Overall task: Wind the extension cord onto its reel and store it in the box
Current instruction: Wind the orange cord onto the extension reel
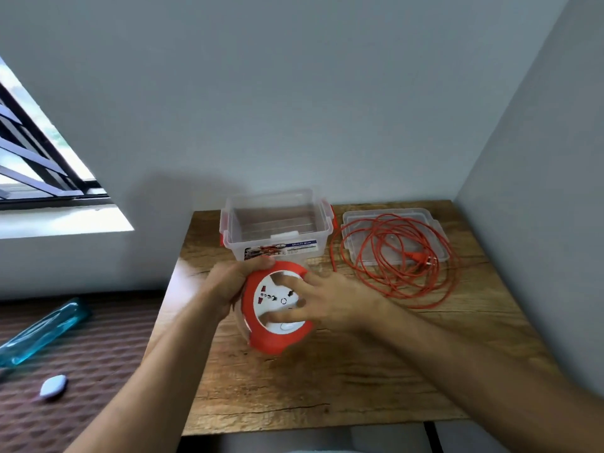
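Winding barely begun: reel (277,307) held above table (343,371), cord (392,256) all loose.
Left hand (228,286) grips the rim; right hand (323,302) spreads straight fingers on its white face. Cord heaps over lid (356,217) beside open box (277,220); next, likely crank it in.

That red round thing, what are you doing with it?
A person is holding the red and white cord reel above the wooden table. The left hand grips its rim, and the right hand has its fingers spread on the white face. The orange cord is not wound yet: it lies in loose loops on the table and over the clear lid. The clear box stands open behind the reel.
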